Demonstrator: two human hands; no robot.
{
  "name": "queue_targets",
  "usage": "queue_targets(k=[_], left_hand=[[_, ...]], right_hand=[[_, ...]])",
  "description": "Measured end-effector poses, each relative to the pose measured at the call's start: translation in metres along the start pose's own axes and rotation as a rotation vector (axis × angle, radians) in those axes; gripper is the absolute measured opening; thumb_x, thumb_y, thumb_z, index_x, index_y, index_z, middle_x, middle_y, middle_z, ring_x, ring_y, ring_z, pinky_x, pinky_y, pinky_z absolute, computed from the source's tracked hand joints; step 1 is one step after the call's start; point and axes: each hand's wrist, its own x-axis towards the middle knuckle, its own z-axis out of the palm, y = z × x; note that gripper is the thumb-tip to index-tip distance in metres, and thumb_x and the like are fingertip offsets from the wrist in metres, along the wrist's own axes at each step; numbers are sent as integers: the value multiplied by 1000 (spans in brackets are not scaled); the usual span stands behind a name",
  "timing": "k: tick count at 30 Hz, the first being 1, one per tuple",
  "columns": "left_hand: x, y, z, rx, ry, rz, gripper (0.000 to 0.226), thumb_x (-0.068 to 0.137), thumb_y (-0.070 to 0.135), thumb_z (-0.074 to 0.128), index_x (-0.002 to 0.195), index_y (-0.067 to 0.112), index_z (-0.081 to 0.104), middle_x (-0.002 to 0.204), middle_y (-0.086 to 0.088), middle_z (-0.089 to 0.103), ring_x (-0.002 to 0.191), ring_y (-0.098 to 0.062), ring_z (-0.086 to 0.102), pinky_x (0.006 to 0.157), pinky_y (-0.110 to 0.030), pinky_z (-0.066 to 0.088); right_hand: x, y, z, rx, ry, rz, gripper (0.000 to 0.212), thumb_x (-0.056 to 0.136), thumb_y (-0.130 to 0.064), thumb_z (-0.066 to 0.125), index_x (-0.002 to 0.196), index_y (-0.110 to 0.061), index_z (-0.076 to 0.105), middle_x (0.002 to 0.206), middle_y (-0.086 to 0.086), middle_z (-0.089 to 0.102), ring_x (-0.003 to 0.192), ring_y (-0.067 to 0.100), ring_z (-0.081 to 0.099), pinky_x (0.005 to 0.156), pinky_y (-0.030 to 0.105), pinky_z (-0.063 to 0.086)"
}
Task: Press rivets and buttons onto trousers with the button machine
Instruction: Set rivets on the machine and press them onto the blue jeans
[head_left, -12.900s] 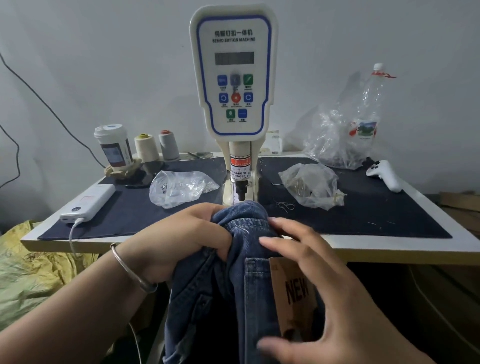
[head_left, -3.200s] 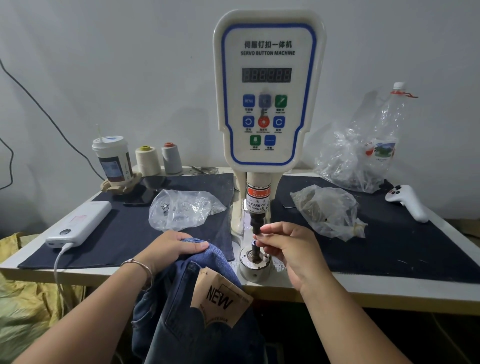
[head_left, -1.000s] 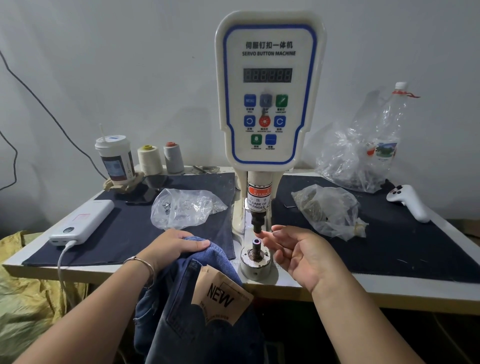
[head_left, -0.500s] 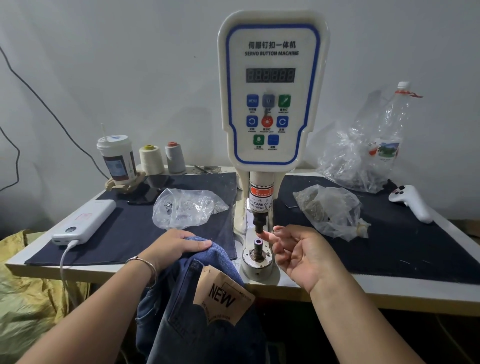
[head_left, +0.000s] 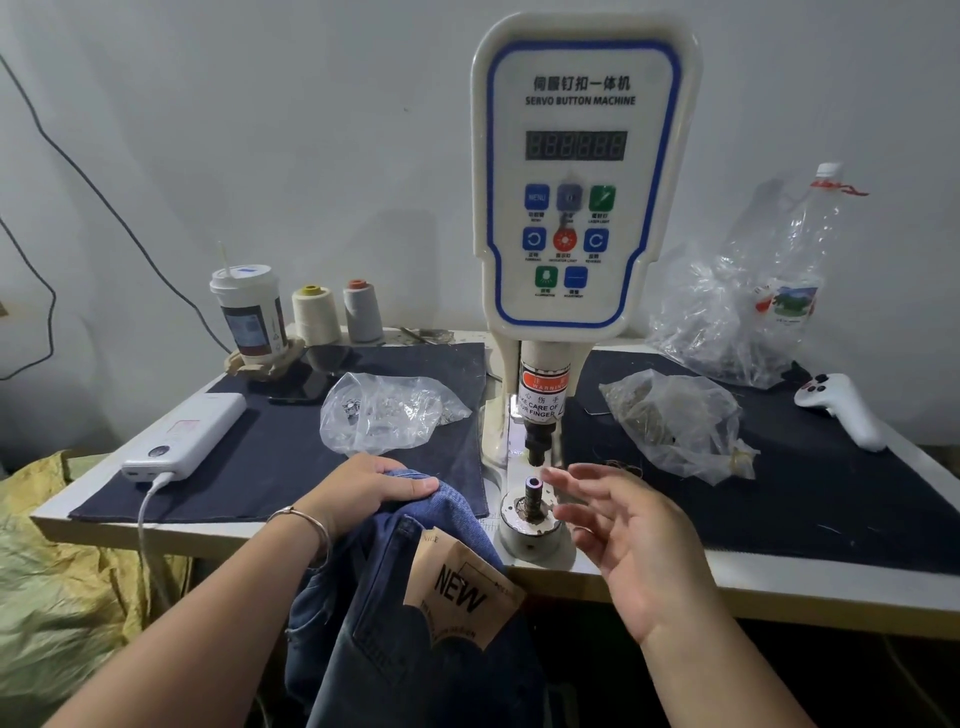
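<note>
Blue denim trousers (head_left: 415, 597) with a "NEW" tag, gripped by left hand (head_left: 363, 486); right hand (head_left: 623, 535) fingers spread, empty. Mid-frame clear bag (head_left: 387, 413) holds small metal pieces.

The button machine (head_left: 576, 176) stood upright at the middle of the desk (head_left: 779, 577), a cream housing edged in blue with a dark digit display, coloured buttons and the words SERVO BUTTON MACHINE. Below it hung a column with a red warning label, ending in a dark punch (head_left: 535, 449). Directly under the punch, apart from it, a thin post (head_left: 533, 493) rose from a round metal base (head_left: 531, 522) at the desk's front edge. The blue denim trousers (head_left: 415, 597) hung bunched over that edge just left of the base, a brown paper tag (head_left: 462, 592) reading NEW on the pocket.
</note>
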Motion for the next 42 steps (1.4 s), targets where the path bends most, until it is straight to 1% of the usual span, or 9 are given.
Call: queue_targets(k=[2, 5, 8, 11, 16, 19, 23, 30, 42], left_hand=[[-1, 1, -2, 10, -7, -13, 39, 83, 38, 75, 82, -1, 68, 70, -4, 63, 69, -16, 56, 69, -28, 42], [-3, 4, -4, 30, -30, -13, 50, 81, 41, 77, 88, -7, 65, 73, -7, 62, 71, -18, 55, 71, -30, 41], [-6, 11, -10, 82, -59, 35, 37, 71, 43, 81, 64, 10, 67, 61, -1, 57, 59, -12, 51, 60, -23, 39], [-6, 12, -20, 84, -38, 51, 35, 49, 46, 73, 45, 21, 50, 51, 4, 46, 49, -9, 40, 53, -23, 32], [-2, -3, -31, 17, 6, 35, 14, 58, 34, 74, 56, 20, 69, 64, 3, 67, 63, -10, 59, 72, -28, 44], [2, -6, -33, 12, -58, 34, 5, 77, 29, 75, 72, 30, 77, 79, 7, 75, 75, -3, 68, 74, -22, 46], [11, -7, -38, 20, -88, -12, 13, 82, 25, 73, 92, 20, 78, 91, 7, 76, 81, -1, 68, 70, -15, 45], [19, -7, -43, -10, -139, -48, 18, 83, 22, 73, 99, 14, 77, 101, -3, 76, 100, -19, 70, 95, -33, 50], [22, -9, -42, -150, -192, -78, 8, 80, 18, 76, 73, 20, 80, 85, -2, 77, 79, -11, 73, 77, -20, 52]], right_hand=[[-16, 14, 6, -107, 59, -194, 15, 82, 4, 56, 81, -7, 66, 80, 9, 73, 57, 14, 57, 51, 20, 43], [-38, 33, 29, -297, -73, -413, 22, 81, 4, 63, 75, -17, 66, 71, 5, 66, 55, 13, 56, 53, 20, 49], [-33, 36, 61, -539, -228, -589, 22, 85, -3, 64, 81, -24, 64, 74, -3, 64, 64, 9, 60, 58, 21, 51], [-6, 34, 102, -773, -245, -701, 17, 87, -5, 57, 89, -20, 64, 79, -10, 61, 73, 3, 58, 64, 14, 46], [72, 43, 163, -1194, -198, -716, 27, 91, -5, 46, 104, -18, 65, 112, 2, 52, 104, 19, 48, 75, 28, 39], [111, 52, 188, -1593, -215, -680, 31, 94, -15, 47, 117, -28, 62, 126, 6, 45, 120, 27, 35, 91, 37, 38], [141, 64, 210, -1901, -341, -598, 37, 96, -24, 43, 129, -30, 57, 138, 8, 36, 128, 30, 26, 103, 45, 28], [169, 74, 220, -2066, -177, -636, 42, 92, -29, 49, 132, -17, 52, 142, 9, 34, 130, 28, 25, 104, 41, 27], [188, 75, 211, -1984, -36, -704, 28, 88, -15, 55, 115, -16, 62, 129, 8, 50, 122, 28, 35, 95, 38, 35]])
